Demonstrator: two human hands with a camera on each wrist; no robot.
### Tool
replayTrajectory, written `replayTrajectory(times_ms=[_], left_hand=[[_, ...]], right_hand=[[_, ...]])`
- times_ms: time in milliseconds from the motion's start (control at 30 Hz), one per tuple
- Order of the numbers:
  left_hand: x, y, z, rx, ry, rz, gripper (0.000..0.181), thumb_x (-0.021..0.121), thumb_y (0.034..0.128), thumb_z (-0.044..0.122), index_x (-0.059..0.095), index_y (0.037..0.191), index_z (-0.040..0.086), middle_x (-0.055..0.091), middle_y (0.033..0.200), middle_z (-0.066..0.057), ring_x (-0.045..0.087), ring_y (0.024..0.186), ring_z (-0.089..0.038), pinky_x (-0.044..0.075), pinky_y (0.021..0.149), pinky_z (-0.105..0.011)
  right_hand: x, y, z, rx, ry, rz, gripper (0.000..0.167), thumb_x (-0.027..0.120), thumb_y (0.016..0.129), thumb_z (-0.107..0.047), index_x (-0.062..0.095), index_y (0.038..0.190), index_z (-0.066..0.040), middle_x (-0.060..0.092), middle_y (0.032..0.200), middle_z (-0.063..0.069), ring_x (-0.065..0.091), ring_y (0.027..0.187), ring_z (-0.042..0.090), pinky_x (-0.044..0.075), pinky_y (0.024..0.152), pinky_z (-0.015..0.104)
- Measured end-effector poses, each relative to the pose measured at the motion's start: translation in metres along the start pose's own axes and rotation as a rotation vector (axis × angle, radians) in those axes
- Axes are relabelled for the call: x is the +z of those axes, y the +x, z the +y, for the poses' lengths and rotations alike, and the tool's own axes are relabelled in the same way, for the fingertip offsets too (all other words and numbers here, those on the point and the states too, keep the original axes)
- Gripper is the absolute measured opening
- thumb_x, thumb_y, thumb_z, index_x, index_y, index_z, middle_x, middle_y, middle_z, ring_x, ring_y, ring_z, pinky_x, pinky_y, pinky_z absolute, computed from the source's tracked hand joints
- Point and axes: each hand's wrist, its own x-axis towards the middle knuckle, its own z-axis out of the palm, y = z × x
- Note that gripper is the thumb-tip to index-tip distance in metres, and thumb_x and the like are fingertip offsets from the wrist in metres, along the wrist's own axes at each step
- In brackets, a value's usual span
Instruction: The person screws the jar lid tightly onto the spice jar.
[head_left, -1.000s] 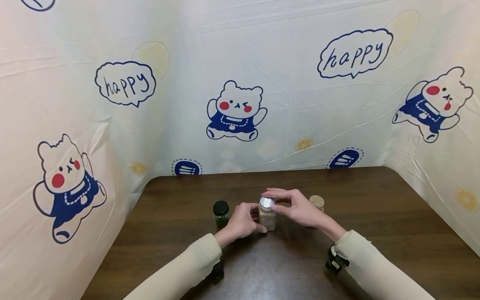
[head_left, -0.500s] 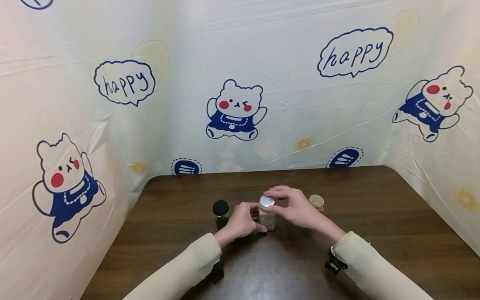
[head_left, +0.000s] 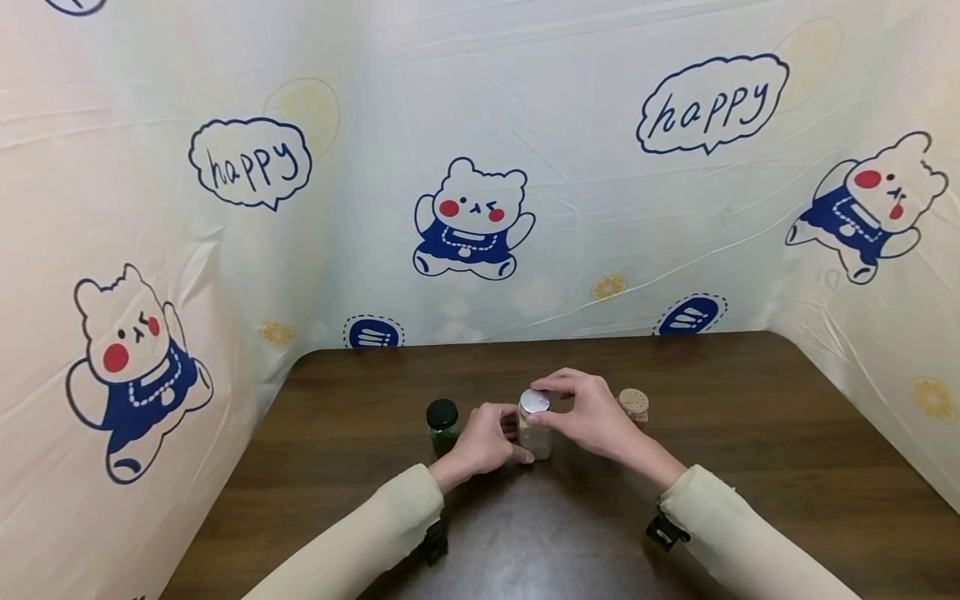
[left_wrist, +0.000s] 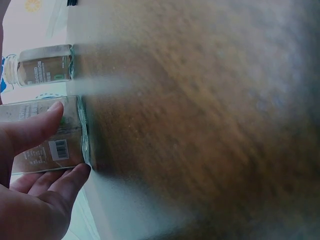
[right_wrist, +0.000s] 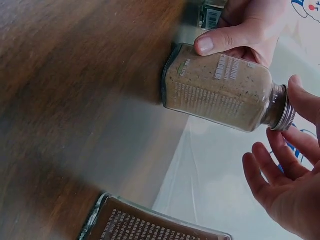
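A square glass spice jar (head_left: 537, 440) of pale speckled powder stands on the table under a silver screw lid (head_left: 534, 402). My left hand (head_left: 486, 439) grips its lower body, the thumb (left_wrist: 42, 127) over the near face. My right hand (head_left: 596, 417) pinches the lid between thumb and forefinger, as the right wrist view shows; its other fingers (right_wrist: 257, 175) are bent and off the glass. The lid sits on the jar's neck (right_wrist: 272, 105). Just left of my left hand is a dark green jar (head_left: 442, 429) with a black lid, partly covered by that hand.
Behind my right wrist stands a third jar, its top (head_left: 633, 404) pale with small holes; the right wrist view shows reddish-brown contents (right_wrist: 155, 225). The wooden table (head_left: 720, 417) ends at a printed white curtain (head_left: 585, 225) behind and at both sides.
My right hand has shifted slightly around the lid, its fingers drawn a little higher and nearer each other. The left hand and the jar have stayed in place.
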Motion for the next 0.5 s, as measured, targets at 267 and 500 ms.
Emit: replayTrajectory(times_ms=[267, 500], left_hand=[[0.000, 0.000, 0.000, 0.002, 0.005, 0.001, 0.044, 0.095, 0.0759, 0.000, 0.076, 0.115, 0.008, 0.076, 0.109, -0.002, 0.072, 0.106, -0.019, 0.060, 0.093, -0.039], [0.000, 0.000, -0.001, 0.001, -0.013, 0.002, 0.052, 0.094, 0.0755, -0.002, 0.075, 0.123, 0.005, 0.075, 0.118, -0.006, 0.072, 0.111, -0.023, 0.059, 0.095, -0.040]], right_hand=[[0.003, 0.001, 0.002, -0.009, -0.010, 0.030, 0.047, 0.096, 0.080, -0.025, 0.079, 0.120, -0.008, 0.070, 0.107, -0.005, 0.067, 0.101, 0.017, 0.059, 0.087, 0.051], [0.000, -0.001, 0.011, -0.022, 0.182, -0.109, 0.056, 0.085, 0.092, -0.022, 0.065, 0.144, -0.012, 0.064, 0.140, 0.002, 0.063, 0.123, 0.023, 0.051, 0.101, 0.061]])
